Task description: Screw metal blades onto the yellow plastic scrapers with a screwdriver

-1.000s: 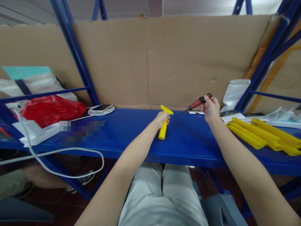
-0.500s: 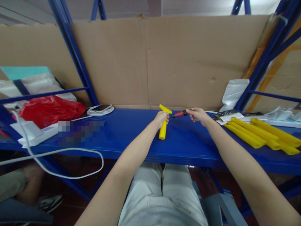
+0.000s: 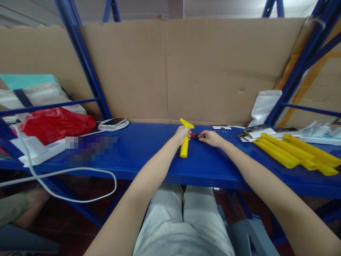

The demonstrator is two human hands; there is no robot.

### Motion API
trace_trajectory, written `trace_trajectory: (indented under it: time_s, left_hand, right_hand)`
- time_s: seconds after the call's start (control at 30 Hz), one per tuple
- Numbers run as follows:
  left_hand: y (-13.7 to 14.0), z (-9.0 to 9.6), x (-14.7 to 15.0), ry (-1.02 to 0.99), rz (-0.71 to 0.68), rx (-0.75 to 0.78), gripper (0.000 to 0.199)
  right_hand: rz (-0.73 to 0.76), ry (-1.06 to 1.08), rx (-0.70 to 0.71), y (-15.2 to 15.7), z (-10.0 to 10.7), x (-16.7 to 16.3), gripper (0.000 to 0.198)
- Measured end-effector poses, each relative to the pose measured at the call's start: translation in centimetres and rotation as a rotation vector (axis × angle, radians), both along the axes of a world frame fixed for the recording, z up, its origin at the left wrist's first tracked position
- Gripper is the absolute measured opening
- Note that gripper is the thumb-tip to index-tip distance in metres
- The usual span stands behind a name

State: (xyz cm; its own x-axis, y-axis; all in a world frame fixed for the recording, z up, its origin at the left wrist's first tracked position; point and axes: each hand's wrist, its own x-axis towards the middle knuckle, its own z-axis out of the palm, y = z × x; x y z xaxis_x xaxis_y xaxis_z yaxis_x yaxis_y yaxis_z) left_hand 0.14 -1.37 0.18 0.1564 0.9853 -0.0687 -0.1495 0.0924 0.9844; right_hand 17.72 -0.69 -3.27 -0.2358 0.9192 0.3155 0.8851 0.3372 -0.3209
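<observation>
My left hand [image 3: 182, 133] is closed around the neck of a yellow T-shaped plastic handle [image 3: 184, 149]. Its slanted head shows above my fingers and its round grip points down toward the table's front edge. To the right, my right hand [image 3: 211, 138] pinches the black end of a red and black screwdriver [image 3: 195, 135]. The screwdriver lies almost level, low over the blue table [image 3: 149, 149], its front part hidden behind my left fingers. Whether its tip touches the yellow handle I cannot tell.
Several yellow tubes [image 3: 290, 149] lie at the right beside black-and-white packets [image 3: 257, 132]. On the left are a phone [image 3: 115, 122] on a coiled white cable, a red plastic bag [image 3: 57, 124] and a power strip [image 3: 50, 153]. Cardboard [image 3: 167, 71] walls the back.
My right hand has moved left and slightly down with the screwdriver, which now reaches behind my left fingers. A small white card behind my right hand has come into view. My left hand stays in place.
</observation>
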Motion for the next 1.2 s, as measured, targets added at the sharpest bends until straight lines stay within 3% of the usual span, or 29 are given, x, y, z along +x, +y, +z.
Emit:
trace_trajectory:
  time_s: [0.2, 0.33, 0.43, 0.53, 0.73, 1.2]
  left_hand:
    - [-0.4, 0.4, 0.0, 0.026, 0.006, -0.016, 0.02]
    - [-0.6, 0.6, 0.0, 0.055, -0.006, -0.019, 0.017]
    - [-0.6, 0.7, 0.0, 0.06, -0.005, -0.016, 0.017]
    - [-0.5, 0.6, 0.0, 0.074, 0.0, -0.017, 0.018]
    - [-0.4, 0.4, 0.0, 0.056, -0.019, -0.012, 0.021]
    - [-1.1, 0.9, 0.1, 0.061, -0.025, -0.019, 0.023]
  right_hand:
    - [-0.019, 0.14, 0.018, 0.8, 0.1, 0.5, 0.036]
    - [-0.236, 0.003, 0.08, 1.1, 0.8, 3.1, 0.04]
    - [-0.462, -0.1, -0.019, 1.0, 0.6, 5.6, 0.048]
    - [-0.556, -0.15, -0.162, 1.0, 0.0, 7.3, 0.052]
    - [-0.584, -0.171, -0.231, 1.7, -0.7, 7.4, 0.057]
    - [-0.539, -0.164, -0.177, 2.4, -1.0, 7.5, 0.059]
